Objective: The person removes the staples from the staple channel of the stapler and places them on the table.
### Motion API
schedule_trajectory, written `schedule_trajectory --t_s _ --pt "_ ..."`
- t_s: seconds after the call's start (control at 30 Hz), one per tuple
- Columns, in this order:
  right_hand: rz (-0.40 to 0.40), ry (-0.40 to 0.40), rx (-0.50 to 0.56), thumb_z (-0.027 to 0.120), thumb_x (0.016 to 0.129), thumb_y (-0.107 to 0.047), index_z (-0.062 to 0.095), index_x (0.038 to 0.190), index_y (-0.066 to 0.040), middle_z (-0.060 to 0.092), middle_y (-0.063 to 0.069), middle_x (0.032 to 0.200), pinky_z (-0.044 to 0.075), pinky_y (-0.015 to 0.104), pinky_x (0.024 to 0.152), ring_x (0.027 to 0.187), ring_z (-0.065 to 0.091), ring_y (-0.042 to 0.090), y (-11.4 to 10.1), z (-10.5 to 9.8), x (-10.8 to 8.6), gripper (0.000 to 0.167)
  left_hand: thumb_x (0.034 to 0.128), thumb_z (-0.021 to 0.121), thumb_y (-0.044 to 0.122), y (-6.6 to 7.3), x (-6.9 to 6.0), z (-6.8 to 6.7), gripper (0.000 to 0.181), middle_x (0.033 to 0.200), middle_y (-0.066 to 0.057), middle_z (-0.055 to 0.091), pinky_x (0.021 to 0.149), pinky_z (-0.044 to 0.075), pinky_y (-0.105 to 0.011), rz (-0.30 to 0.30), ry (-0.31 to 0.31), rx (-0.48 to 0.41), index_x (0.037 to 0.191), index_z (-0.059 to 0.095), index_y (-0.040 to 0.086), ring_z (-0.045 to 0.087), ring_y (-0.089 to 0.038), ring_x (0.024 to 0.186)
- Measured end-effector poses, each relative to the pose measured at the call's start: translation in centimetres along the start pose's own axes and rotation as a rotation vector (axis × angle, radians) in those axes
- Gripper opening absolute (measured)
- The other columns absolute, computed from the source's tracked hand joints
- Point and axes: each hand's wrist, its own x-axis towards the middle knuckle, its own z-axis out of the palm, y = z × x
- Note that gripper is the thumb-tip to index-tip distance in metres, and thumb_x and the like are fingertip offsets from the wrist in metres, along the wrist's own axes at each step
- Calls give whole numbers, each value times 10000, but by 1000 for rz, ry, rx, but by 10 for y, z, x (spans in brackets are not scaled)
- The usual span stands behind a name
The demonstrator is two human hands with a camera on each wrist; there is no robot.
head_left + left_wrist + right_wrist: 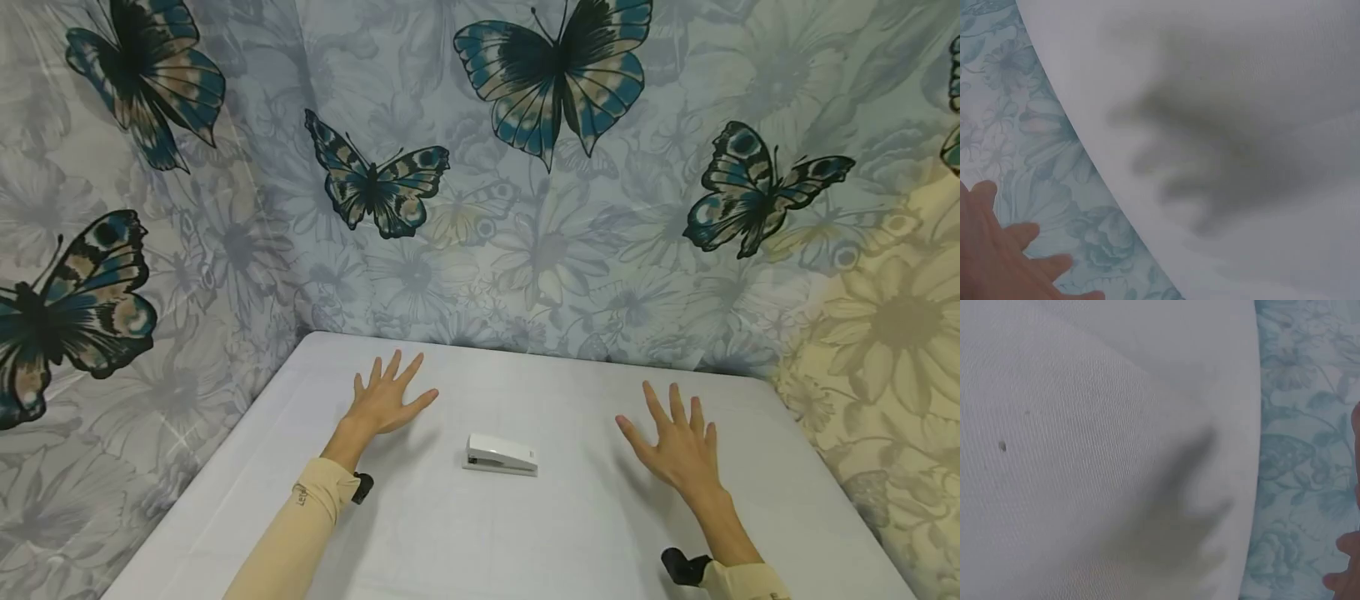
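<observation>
A white stapler (501, 454) lies on the white tabletop (480, 533), between the two hands. To its left and a little farther back, my left hand (386, 400) is held above the table with fingers spread. My right hand (682, 446) hovers to the right of the stapler, its fingers spread too. Neither hand touches anything. In the left wrist view, part of the left hand (991, 250) shows at the lower left, with its shadow on the cloth. Only finger parts of the right hand (1349, 556) appear at the right edge of the right wrist view.
Fabric printed with flowers and butterflies (555, 250) hangs behind the table and along both sides. The table's back edge runs just beyond the fingertips. A black strap piece (362, 487) sits at the left wrist and another black piece (684, 567) at the right.
</observation>
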Motion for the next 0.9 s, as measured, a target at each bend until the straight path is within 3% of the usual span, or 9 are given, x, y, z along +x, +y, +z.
schedule_trajectory --t_s 0.27,0.4,0.5,0.67,0.8,0.9 --pt "-78 -4 1 505 1005 -605 372 1581 -139 357 370 1561 325 810 1022 1385 346 652 -21 8 0 753 941 576 655 10 -6 11 826 1673 -140 315 1169 158 -773 123 -72 -146 1618 302 269 295 -434 1538" --pt "-114 0 5 522 1007 -578 429 1549 -127 419 359 1528 391 783 981 1350 418 632 -35 14 1 712 877 736 563 16 -14 23 899 1631 -143 395 1193 255 -688 193 -148 -267 1598 354 187 346 -409 1517" --pt "-126 -6 7 523 1009 -573 454 1536 -132 452 344 1513 421 771 953 1331 454 615 -45 16 3 691 844 821 446 21 -16 34 883 1546 -191 491 1159 373 -607 247 -165 -370 1552 425 97 447 -421 1437" --pt "-159 -24 18 523 1015 -566 511 1503 -141 551 294 1445 510 700 854 1243 555 565 -64 20 7 647 831 863 232 29 -16 58 610 1226 -169 688 937 555 -393 344 -122 -504 1331 611 -11 660 -266 1059" --pt "-207 -36 52 546 1014 -549 566 1462 -158 624 245 1381 563 613 773 1179 624 499 -83 26 11 595 827 860 154 36 -16 76 335 973 -89 727 730 535 -212 383 -83 -567 1090 714 7 626 -84 794" --pt "-244 -57 68 565 1013 -527 612 1414 -167 660 215 1338 579 564 735 1133 660 450 -100 30 11 541 838 851 156 42 -16 86 194 866 -48 722 664 499 -180 389 -67 -588 945 732 47 581 -24 706"
